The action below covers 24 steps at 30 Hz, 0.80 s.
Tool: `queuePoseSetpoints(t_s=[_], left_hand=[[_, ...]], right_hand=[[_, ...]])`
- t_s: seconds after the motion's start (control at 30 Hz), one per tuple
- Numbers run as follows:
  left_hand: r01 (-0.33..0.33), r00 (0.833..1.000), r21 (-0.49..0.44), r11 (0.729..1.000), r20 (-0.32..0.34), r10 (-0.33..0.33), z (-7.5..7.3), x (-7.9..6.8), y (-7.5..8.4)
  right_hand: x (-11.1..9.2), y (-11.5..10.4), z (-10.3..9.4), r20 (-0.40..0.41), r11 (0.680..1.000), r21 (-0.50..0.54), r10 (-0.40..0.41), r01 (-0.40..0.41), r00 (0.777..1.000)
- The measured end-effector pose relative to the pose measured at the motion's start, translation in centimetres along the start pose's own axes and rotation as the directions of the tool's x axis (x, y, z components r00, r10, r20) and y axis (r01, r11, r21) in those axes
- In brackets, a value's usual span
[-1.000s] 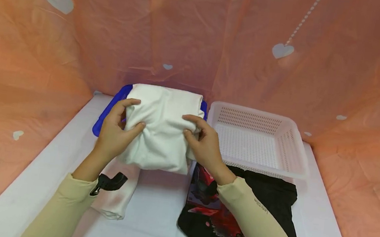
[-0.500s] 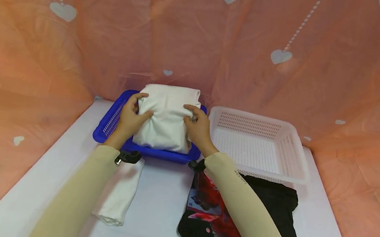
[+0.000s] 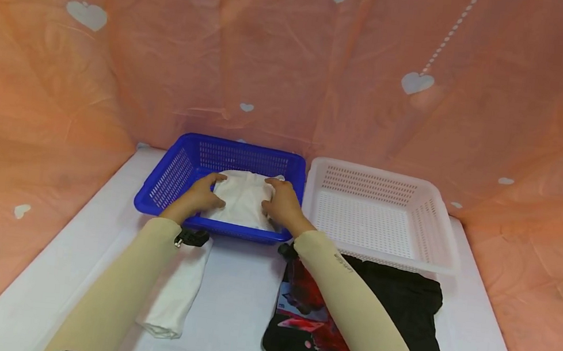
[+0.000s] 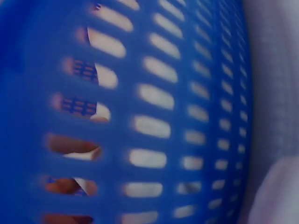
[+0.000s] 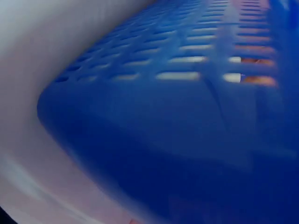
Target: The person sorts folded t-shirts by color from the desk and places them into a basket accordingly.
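A folded white garment (image 3: 243, 199) lies down inside the blue perforated basket (image 3: 244, 230), toward its right part. My left hand (image 3: 200, 194) holds its left side between thumb and fingers. Opposite it, my right hand (image 3: 284, 203) grips the right side the same way. Both wrists pass over the basket's near rim. The left wrist view is filled by the slotted basket wall (image 4: 149, 126), with bits of white cloth and fingers showing through the slots. In the right wrist view a blue basket corner (image 5: 154, 126) blocks most of the hand.
A white perforated basket (image 3: 371, 209) with nothing in it stands right of the blue one. A black garment with a red print (image 3: 397, 304) lies in front, partly under the right forearm. Another folded white cloth (image 3: 175, 296) lies at front left. An orange curtain (image 3: 285, 54) hangs behind.
Both hands have carried the white garment forward and down, from above the table's middle into the blue basket. The black garment and white basket have stayed put.
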<state>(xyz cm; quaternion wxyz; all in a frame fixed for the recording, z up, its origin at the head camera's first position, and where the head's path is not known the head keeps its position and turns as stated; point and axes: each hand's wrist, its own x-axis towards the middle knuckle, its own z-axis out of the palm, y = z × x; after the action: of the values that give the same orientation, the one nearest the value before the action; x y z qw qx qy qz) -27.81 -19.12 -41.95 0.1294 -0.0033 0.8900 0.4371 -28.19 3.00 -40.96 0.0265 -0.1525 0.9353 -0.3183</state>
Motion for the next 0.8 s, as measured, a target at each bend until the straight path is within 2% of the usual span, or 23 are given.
queuePoseSetpoints(t_s=[0.1, 0.23, 0.3, 0.37, 0.47, 0.57, 0.7, 0.8], left_hand=[[0.030, 0.999, 0.109, 0.994, 0.040, -0.035, -0.3, 0.2, -0.2], [0.038, 0.995, 0.269, 0.962, 0.078, -0.062, -0.6, 0.4, -0.6], [0.038, 0.994, 0.318, 0.947, 0.086, -0.069, -0.6, 0.3, -0.8], [0.030, 0.997, 0.347, 0.937, 0.061, -0.055, -0.7, 0.1, -0.9], [0.005, 1.000, 0.354, 0.935, -0.012, -0.001, -1.1, -0.6, -0.9], [-0.061, 0.990, 0.295, 0.954, -0.101, 0.095, -1.7, -1.9, -0.7], [-0.190, 0.949, 0.199, 0.962, -0.216, 0.232, -2.9, -4.5, -1.0], [-0.267, 0.904, 0.178, 0.947, -0.296, 0.310, -3.5, -6.7, -1.6]], right_hand=[[0.2, -0.4, 0.4, 0.086, 0.984, -0.177, -0.009, 0.025, 0.996], [-0.1, -0.9, 1.3, 0.197, 0.914, -0.403, 0.038, 0.045, 0.980], [-0.4, -1.0, 1.6, 0.227, 0.887, -0.460, 0.073, 0.041, 0.971], [-0.6, -1.1, 1.9, 0.222, 0.878, -0.479, 0.087, 0.031, 0.971], [-0.8, -1.1, 2.0, 0.158, 0.886, -0.462, 0.037, 0.041, 0.987], [-1.3, -1.0, 1.7, 0.046, 0.907, -0.414, -0.066, 0.079, 0.997], [-2.5, -1.3, 0.8, -0.088, 0.975, -0.179, -0.152, 0.134, 0.985], [-4.0, -1.5, 0.2, -0.126, 0.986, 0.044, -0.156, 0.163, 0.980]])
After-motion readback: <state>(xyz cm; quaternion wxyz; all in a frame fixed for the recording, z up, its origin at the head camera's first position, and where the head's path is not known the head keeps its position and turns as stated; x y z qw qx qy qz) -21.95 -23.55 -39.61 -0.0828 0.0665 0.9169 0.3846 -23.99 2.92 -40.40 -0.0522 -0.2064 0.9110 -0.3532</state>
